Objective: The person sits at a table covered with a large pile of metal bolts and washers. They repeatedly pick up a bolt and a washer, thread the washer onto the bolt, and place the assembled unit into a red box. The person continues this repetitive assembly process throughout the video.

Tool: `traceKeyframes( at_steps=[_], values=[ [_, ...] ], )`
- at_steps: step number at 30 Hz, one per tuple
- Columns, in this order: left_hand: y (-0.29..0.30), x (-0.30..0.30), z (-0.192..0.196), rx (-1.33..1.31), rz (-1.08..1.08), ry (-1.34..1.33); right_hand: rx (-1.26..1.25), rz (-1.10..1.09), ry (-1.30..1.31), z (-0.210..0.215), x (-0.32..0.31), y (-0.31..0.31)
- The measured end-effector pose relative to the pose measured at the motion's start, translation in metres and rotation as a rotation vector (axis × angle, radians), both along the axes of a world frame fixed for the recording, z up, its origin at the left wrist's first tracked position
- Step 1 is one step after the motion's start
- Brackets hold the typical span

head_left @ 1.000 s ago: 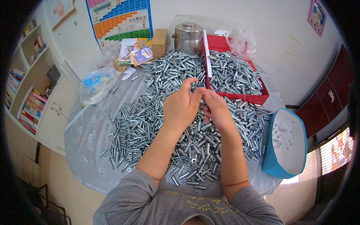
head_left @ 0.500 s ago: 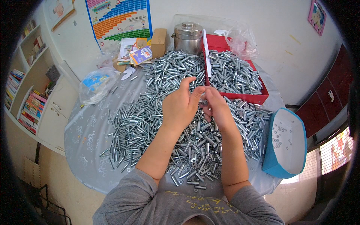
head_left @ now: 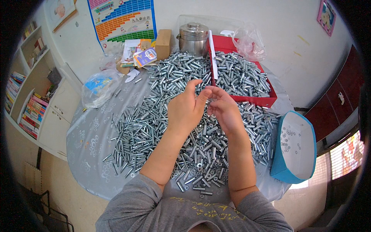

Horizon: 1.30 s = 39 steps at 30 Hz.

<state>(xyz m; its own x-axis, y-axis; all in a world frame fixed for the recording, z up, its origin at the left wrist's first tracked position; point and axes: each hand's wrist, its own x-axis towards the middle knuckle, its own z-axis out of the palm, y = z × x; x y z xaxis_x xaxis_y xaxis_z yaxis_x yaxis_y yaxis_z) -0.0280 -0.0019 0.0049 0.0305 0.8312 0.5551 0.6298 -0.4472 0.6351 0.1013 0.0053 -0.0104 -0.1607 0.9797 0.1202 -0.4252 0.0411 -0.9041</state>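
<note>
Above a wide heap of metal sleeve anchor bolts (head_left: 143, 129), my left hand (head_left: 186, 106) is raised with its thumb up and index finger bent. Its other fingers are turned away from view, closed round something I cannot make out. Close beside it on the right, my right hand (head_left: 227, 114) is curled, its fingertips meeting near the left thumb. Anything pinched there is too small or hidden to name. Loose washers and nuts (head_left: 210, 176) lie among the bolts at the near edge of the heap.
A red box (head_left: 266, 101) full of bolts stands at the back right. To the right is a blue bin (head_left: 295, 154) with small rings inside. Behind the heap are a steel pot (head_left: 193, 40), a cardboard box (head_left: 164, 43) and booklets (head_left: 145, 57). A plastic bag (head_left: 101, 87) lies left.
My right hand has turned and its fingers have shifted, showing more of the palm side and thumb. The left hand has stayed almost still.
</note>
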Motion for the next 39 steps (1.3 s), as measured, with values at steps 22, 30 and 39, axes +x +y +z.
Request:
traceKeyframes(
  at_steps=[22,30,39],
  values=[
    [0.003,0.000,-0.004,-0.017,-0.005,-0.015,-0.138,-0.065,0.059,0.000,-0.001,-0.001],
    [0.002,0.000,-0.002,-0.031,0.001,0.005,-0.042,-0.070,0.067,-0.008,0.007,0.004],
    [0.003,0.001,-0.003,0.030,-0.017,-0.009,0.198,-0.172,-0.335,-0.015,0.002,0.010]
  ],
)
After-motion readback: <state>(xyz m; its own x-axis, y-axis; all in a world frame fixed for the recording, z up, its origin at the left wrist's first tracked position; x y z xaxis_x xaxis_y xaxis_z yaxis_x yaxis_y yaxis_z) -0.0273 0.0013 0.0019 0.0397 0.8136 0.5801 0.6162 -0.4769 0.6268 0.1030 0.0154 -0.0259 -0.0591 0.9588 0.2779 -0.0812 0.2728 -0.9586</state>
